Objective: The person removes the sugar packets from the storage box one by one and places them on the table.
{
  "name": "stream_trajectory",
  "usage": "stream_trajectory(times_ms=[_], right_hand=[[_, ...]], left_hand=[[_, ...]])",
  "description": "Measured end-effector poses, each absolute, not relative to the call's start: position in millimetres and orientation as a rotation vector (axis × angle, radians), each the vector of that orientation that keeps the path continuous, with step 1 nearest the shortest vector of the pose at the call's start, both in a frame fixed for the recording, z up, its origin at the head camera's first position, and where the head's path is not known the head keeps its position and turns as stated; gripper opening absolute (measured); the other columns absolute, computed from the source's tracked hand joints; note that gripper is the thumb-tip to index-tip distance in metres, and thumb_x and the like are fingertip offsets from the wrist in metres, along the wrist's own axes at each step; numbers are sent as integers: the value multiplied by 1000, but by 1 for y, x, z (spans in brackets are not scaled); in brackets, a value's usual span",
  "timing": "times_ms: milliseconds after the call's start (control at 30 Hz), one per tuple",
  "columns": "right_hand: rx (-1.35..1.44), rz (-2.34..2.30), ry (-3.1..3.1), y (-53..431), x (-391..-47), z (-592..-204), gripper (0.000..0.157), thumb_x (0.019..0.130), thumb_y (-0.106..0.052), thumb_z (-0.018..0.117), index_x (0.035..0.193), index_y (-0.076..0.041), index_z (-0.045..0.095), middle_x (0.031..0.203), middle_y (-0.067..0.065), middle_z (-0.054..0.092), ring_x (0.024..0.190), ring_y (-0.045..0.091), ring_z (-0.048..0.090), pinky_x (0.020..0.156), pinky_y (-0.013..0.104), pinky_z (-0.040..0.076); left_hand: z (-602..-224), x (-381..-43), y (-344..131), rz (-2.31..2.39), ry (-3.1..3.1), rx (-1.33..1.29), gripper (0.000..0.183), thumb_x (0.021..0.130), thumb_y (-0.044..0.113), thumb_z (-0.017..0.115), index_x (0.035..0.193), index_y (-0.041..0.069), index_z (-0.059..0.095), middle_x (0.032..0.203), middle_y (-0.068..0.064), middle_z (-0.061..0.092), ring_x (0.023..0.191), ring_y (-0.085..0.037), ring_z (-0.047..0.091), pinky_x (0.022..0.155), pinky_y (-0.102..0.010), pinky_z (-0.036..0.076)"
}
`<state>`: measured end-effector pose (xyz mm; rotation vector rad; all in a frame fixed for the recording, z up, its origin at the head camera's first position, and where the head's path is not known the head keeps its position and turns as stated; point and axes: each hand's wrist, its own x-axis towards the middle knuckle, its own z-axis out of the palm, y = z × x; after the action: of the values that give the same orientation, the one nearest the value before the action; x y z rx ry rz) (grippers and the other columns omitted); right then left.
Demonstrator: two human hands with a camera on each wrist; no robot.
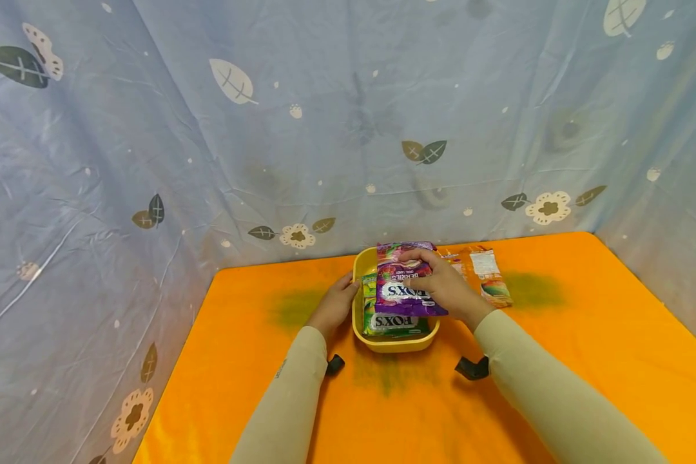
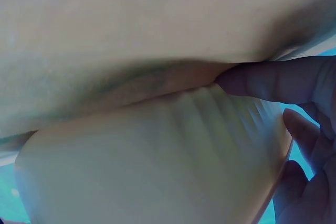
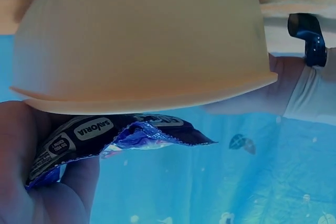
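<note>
My right hand (image 1: 449, 287) pinches a purple Fox's Berries candy bag (image 1: 403, 309) over a yellow plastic basket (image 1: 397, 347), and the bag covers much of the basket's opening. From the right wrist view, the bag (image 3: 105, 132) shows its dark printed back beside the basket's rim (image 3: 157, 106). My left hand (image 1: 336, 303) grips the basket's left side, thumb near the rim; in the left wrist view its fingers (image 2: 273, 80) lie against the ribbed wall. A green Fox's candy bag (image 1: 391, 325) lies inside the basket, partly hidden by the purple one.
An orange candy bag (image 1: 487, 277) lies on the orange tablecloth (image 1: 586, 335) behind my right hand. Patterned blue-grey curtains (image 1: 325, 129) surround the table at the back and sides. Black wrist-worn pieces (image 1: 472, 368) stick out under the sleeves.
</note>
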<state>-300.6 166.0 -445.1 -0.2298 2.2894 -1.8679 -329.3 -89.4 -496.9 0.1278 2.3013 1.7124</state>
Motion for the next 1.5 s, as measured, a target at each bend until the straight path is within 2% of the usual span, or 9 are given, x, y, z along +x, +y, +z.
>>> stream_trajectory(times_ms=[167, 333, 600, 733, 833, 933, 1100, 1333, 1500], right_hand=[[-250, -1835, 2363, 174, -300, -445, 40, 87, -24, 72, 123, -34, 57, 141, -1, 36, 120, 35, 42, 89, 49, 48], [-280, -1818, 2408, 185, -300, -441, 40, 88, -23, 71, 125, -31, 56, 143, 1, 34, 130, 34, 29, 101, 59, 31], [-174, -1736, 2497, 208, -302, -437, 44, 86, -29, 72, 126, -34, 55, 147, 4, 31, 132, 39, 26, 104, 66, 16], [-158, -1747, 2509, 218, -303, -437, 45, 86, -29, 72, 127, -33, 54, 145, 5, 32, 125, 40, 35, 102, 61, 28], [-170, -1775, 2502, 228, -303, -436, 46, 87, -28, 72, 129, -30, 53, 144, 8, 33, 116, 40, 44, 95, 53, 41], [-169, -1821, 2460, 238, -303, -435, 47, 89, -26, 70, 131, -28, 51, 143, 11, 32, 111, 41, 48, 88, 48, 48], [-126, -1817, 2457, 255, -303, -432, 47, 90, -25, 68, 133, -27, 49, 146, 13, 27, 110, 42, 49, 81, 45, 52], [-81, -1842, 2459, 281, -303, -429, 51, 92, -24, 66, 139, -26, 45, 143, 17, 29, 104, 40, 55, 79, 41, 54], [-51, -1808, 2503, 301, -306, -432, 52, 92, -28, 66, 139, -27, 44, 146, 17, 26, 106, 40, 54, 79, 40, 54]], left_hand=[[-497, -330, -89, 1702, 2305, 114, 49, 101, 43, 45, 147, 29, 40, 136, 4, 49, 125, -18, 44, 106, -43, 31], [-496, -330, -89, 1689, 2313, 115, 49, 101, 41, 44, 148, 29, 39, 139, 4, 47, 128, -18, 40, 107, -43, 30], [-497, -330, -89, 1685, 2303, 86, 49, 101, 41, 45, 148, 31, 38, 145, 7, 40, 133, -15, 32, 109, -42, 27], [-497, -329, -89, 1685, 2312, 100, 49, 101, 40, 45, 148, 30, 39, 145, 7, 41, 133, -15, 33, 109, -42, 26], [-496, -329, -89, 1688, 2309, 104, 49, 101, 40, 45, 148, 30, 38, 144, 7, 41, 133, -14, 33, 109, -41, 26], [-496, -329, -88, 1691, 2305, 101, 48, 101, 40, 45, 148, 30, 38, 145, 7, 41, 133, -14, 32, 109, -41, 26], [-495, -329, -88, 1677, 2321, 95, 49, 101, 41, 45, 148, 30, 38, 144, 7, 42, 132, -14, 33, 109, -41, 27], [-496, -329, -89, 1646, 2348, 115, 49, 101, 42, 44, 148, 30, 38, 142, 8, 43, 130, -14, 36, 108, -41, 27], [-496, -330, -89, 1651, 2350, 116, 49, 101, 43, 44, 148, 31, 39, 143, 8, 43, 132, -16, 35, 109, -43, 25]])
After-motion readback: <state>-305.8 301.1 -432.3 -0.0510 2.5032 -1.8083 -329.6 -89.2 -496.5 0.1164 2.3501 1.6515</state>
